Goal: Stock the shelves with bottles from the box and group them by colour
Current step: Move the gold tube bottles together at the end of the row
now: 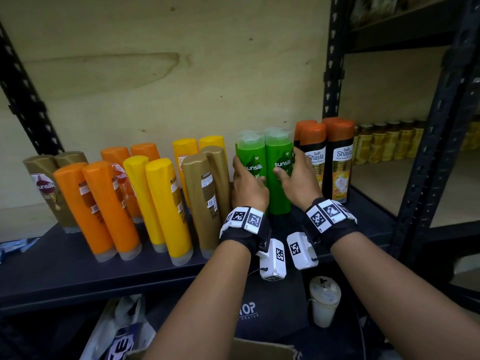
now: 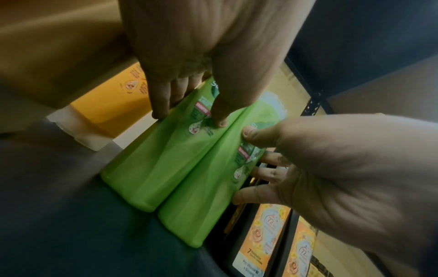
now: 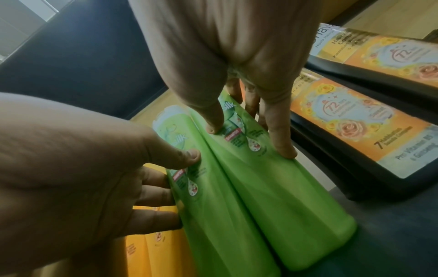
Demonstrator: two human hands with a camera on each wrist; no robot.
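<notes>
Two green Sunsilk bottles stand upright side by side on the dark shelf [image 1: 65, 255]. My left hand [image 1: 248, 172] grips the left green bottle [image 1: 253, 154], thumb on its front label and fingers round its left side. My right hand [image 1: 288, 165] grips the right green bottle [image 1: 279, 152], thumb on the front and fingers round its right side. More green bottles stand behind them. In the left wrist view, my left hand [image 2: 189, 116] pinches the left bottle [image 2: 154, 168]. In the right wrist view, my right hand [image 3: 249, 140] pinches the right bottle [image 3: 296, 215]. A cardboard box edge [image 1: 262, 348] shows at the bottom.
Left of the green pair stand gold bottles [image 1: 205, 198], yellow bottles [image 1: 166, 203] and orange bottles [image 1: 104, 203]. Black Shayla bottles with orange caps [image 1: 337, 162] stand close on the right, next to a black shelf post [image 1: 332, 61]. A white cup [image 1: 324, 300] sits below.
</notes>
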